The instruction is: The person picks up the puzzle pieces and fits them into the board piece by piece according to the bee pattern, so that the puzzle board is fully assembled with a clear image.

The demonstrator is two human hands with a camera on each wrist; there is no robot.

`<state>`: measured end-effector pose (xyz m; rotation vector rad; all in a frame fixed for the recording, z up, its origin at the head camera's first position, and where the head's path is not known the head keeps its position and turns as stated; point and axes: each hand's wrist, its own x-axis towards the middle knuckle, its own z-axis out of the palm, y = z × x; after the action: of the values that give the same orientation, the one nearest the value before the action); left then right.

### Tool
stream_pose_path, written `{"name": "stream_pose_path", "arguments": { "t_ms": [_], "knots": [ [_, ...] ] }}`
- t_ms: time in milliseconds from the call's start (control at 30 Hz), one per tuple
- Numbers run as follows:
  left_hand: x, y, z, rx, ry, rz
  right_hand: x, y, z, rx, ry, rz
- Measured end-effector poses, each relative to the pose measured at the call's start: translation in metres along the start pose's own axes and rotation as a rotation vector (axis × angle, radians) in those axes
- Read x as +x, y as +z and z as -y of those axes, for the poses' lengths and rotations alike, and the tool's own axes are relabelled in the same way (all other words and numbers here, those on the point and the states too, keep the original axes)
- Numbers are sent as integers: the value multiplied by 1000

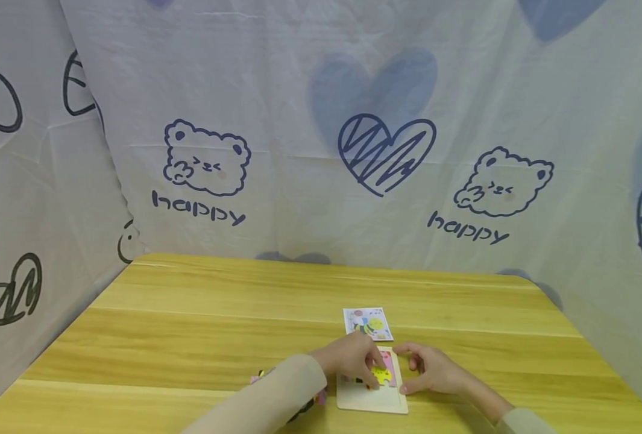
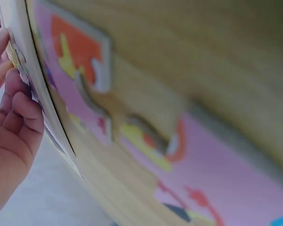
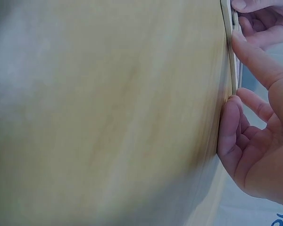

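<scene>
Low on the counter (image 1: 201, 325) lies a pale puzzle tray (image 1: 369, 400), with a pink and yellow puzzle picture (image 1: 384, 377) filling part of its far half and bare board showing along its near side. Over the tray, the left hand (image 1: 350, 354) reaches in from the left, its thumb and forefinger bent down to the yellow part of the picture; whether they pinch a piece or only press on it, I cannot tell. At the tray's right edge is the right hand (image 1: 434, 371), thumb and forefinger spread well apart and touching that edge, the forefinger near the far corner and the thumb nearer the person; its other fingers are tucked in, as the right wrist view also shows.

Just beyond the tray lies a small picture card (image 1: 368, 324) printed with a bee and a yellow round shape. Left of the tray, partly hidden by the left sleeve (image 1: 269, 398) in the head view, are loose puzzle pieces; the left wrist view shows a large pink piece (image 2: 240, 169) and, closer to the tray, a piece with an orange-red patch (image 2: 78, 49). Well beyond the tray hangs a pale cloth (image 1: 299, 205) with hearts, bear faces and the word "happy".
</scene>
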<state>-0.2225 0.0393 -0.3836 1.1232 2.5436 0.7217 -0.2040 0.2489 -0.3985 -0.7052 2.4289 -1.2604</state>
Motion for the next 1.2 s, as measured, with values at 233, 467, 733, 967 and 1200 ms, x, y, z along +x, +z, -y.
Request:
{"name": "stream_pose_path", "arguments": {
  "t_ms": [233,467,733,967,1200],
  "knots": [
    [6,-1,-2,19,26,21,-1,-1,-3,7,-23,-3],
    [8,-3,-2,29,64,94,-1,0,-2,-8,-19,1],
    [8,-1,0,3,80,96,0,-1,-2,-13,-7,5],
    [6,-1,-3,53,66,78,0,0,-2,1,-12,2],
    [6,2,-3,29,70,32,-1,0,-2,-1,-10,-5]
  ]
}}
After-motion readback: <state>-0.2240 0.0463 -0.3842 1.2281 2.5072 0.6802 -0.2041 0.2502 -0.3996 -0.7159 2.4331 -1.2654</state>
